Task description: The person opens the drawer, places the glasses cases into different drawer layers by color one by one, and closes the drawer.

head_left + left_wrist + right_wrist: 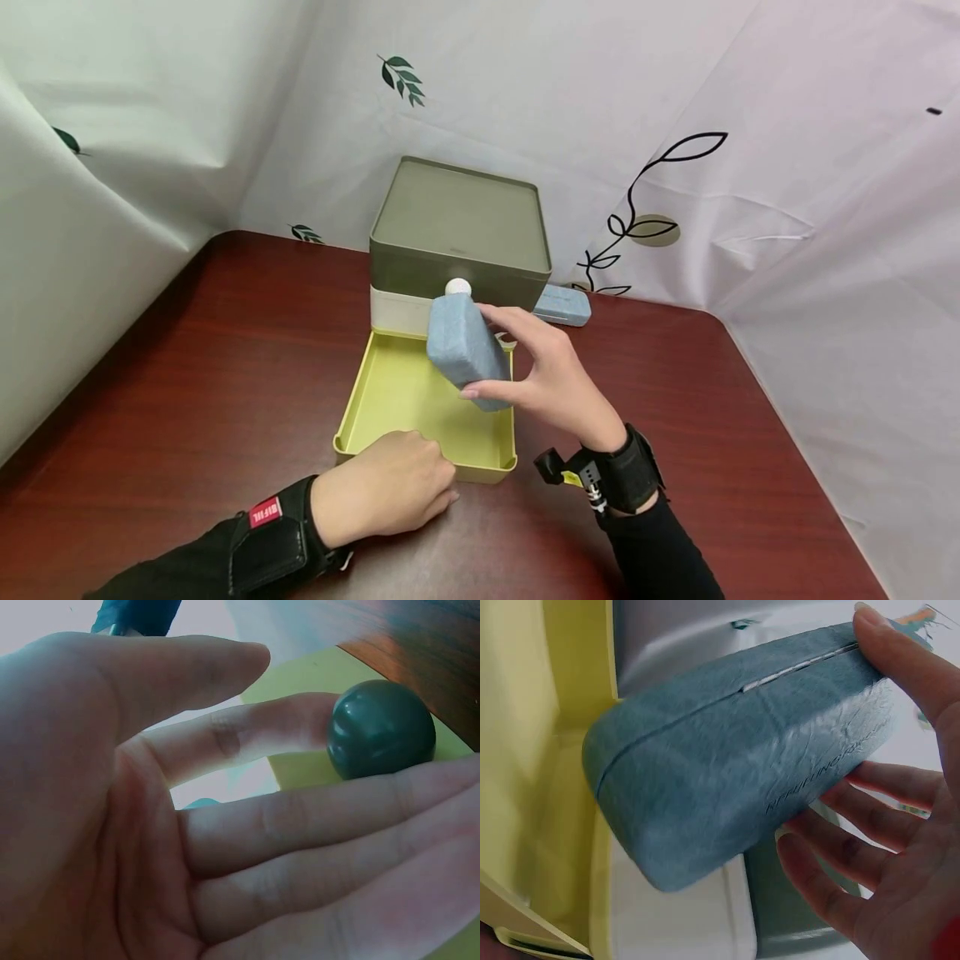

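A blue glasses case (467,350) is in my right hand (558,383), pinched between thumb and fingers, and tilted over the pulled-out yellow drawer (420,392). The right wrist view shows the closed case (720,765) with its lid seam and embossed lettering, the thumb near the seam and the fingers along the lettered side. My left hand (390,483) is at the drawer's front edge. In the left wrist view, the round dark green knob (382,729) sits between the index and middle fingers of the left hand (247,832).
The small chest has an olive-green top section (461,217) and a white section (397,311) above the yellow drawer. A white round knob (458,287) shows on its front. A second blue case (562,306) lies beside the chest at right. A white patterned cloth (480,108) hangs behind the table.
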The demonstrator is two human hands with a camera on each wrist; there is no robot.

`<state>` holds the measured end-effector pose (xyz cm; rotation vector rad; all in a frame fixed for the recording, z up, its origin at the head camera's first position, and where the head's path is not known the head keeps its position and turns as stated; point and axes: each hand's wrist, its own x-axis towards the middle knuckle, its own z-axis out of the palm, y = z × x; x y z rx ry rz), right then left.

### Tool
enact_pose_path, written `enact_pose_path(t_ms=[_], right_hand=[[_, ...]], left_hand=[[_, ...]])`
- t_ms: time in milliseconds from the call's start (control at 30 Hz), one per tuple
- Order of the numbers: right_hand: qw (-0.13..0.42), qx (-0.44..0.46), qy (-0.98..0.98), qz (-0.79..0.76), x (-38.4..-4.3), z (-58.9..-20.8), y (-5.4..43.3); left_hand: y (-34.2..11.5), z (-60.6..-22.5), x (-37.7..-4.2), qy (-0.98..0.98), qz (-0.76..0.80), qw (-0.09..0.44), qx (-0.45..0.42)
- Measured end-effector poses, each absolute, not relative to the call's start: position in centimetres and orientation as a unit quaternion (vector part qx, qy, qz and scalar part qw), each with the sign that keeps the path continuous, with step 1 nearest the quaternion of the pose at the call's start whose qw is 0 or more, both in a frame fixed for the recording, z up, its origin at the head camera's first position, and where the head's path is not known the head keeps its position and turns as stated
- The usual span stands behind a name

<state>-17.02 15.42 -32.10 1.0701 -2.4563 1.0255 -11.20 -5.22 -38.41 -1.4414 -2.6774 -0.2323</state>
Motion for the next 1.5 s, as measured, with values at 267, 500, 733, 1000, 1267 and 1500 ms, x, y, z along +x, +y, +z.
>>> enact_pose_path(t_ms=[267, 500, 733, 1000, 1267, 1500], right_hand=[[0.120, 0.398, -0.843, 0.340, -17.2, -33.1, 14.2], [0.097, 0.396, -0.862, 0.302, -17.4, -34.0, 13.4], [0.065, 0.371, -0.888, 0.263, -17.9, -34.6, 13.6], [0.056, 0.378, -0.916, 0.124, -18.7, -34.4, 12.4], [0.013, 0.385, -0.923, -0.009, -18.9, -35.1, 10.3], [-0.043, 0.364, -0.929, -0.039, -19.3, -34.8, 9.4]], left_hand=[[-5.5, -38.6, -10.9, -0.879, -0.074, 0.063, -0.467], [-5.8, -38.6, -10.7, -0.881, -0.077, 0.065, -0.462], [-5.5, -38.6, -10.7, -0.877, -0.083, 0.061, -0.469], [-5.3, -38.3, -11.1, -0.877, -0.062, 0.074, -0.472], [-5.4, -38.4, -11.1, -0.881, -0.060, 0.068, -0.464], [-5.5, -38.3, -11.1, -0.880, -0.055, 0.071, -0.466]])
